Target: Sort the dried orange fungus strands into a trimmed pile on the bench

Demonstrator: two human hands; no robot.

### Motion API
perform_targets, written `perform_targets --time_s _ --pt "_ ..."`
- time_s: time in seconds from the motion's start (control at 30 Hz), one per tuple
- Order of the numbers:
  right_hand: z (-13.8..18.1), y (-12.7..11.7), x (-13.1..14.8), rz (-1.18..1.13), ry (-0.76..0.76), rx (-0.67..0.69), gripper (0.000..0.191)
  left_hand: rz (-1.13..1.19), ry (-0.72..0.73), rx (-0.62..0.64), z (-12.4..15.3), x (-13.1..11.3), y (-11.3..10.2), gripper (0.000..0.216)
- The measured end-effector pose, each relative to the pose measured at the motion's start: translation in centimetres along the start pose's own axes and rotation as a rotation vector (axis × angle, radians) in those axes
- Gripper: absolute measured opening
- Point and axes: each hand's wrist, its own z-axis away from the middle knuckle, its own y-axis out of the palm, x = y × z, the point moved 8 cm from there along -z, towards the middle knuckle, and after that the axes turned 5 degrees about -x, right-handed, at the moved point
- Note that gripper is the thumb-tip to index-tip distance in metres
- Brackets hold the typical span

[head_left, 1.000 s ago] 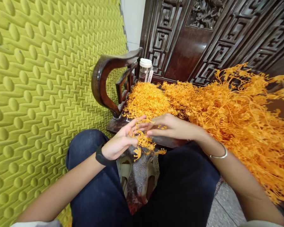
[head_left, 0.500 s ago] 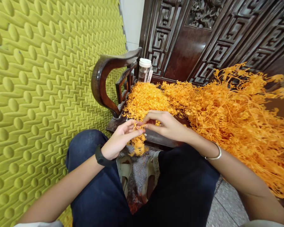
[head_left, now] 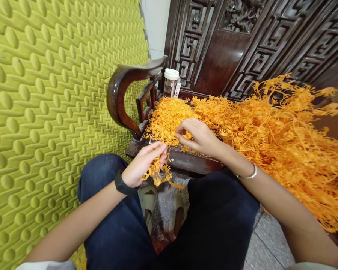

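My left hand [head_left: 142,163] is closed on an orange plastic sprig [head_left: 158,175], whose thin branching stems dangle below the fingers over the gap between my knees. Thumb and fingertips press together near its upper end. To the right and a little higher, my right hand [head_left: 199,138] is closed in a pinch in front of a heap of small orange plastic pieces [head_left: 170,114]. Whatever lies between its fingertips is too small to make out. The two hands are apart.
A dark wooden bench [head_left: 186,161] with a curved armrest [head_left: 115,93] bears the heap. Behind it stands a white-lidded clear jar [head_left: 171,80]. A large bundle of orange plastic sprigs [head_left: 287,150] spreads on the right. Yellow textured matting [head_left: 45,131] covers the left side.
My right hand has moved up and away from my left hand, towards the small heap. The sprig has turned in my left hand, with its stems now hanging further out.
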Motion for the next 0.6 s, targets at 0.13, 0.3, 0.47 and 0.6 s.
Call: perform_targets --time_s 0.13,0.3,0.47,0.6 --pt "-0.9 1.0 -0.4 0.214 0.05 -0.058 0.018 0.177 -0.051 0.009 -1.3 0.1 -0.2 0.022" --pt "-2.2 2.2 -1.1 0.345 0.239 -0.022 0.02 0.288 -0.053 -0.043 -2.8 0.0 -1.1 0.024" --pt "-3.1 2.6 -1.5 0.387 0.302 -0.061 0.019 0.413 -0.095 -0.036 -3.7 -0.3 -0.9 0.033" --pt "-3.6 2.8 -1.9 0.397 0.314 -0.112 0.018 0.45 -0.106 -0.068 -4.4 -0.7 -0.9 0.034"
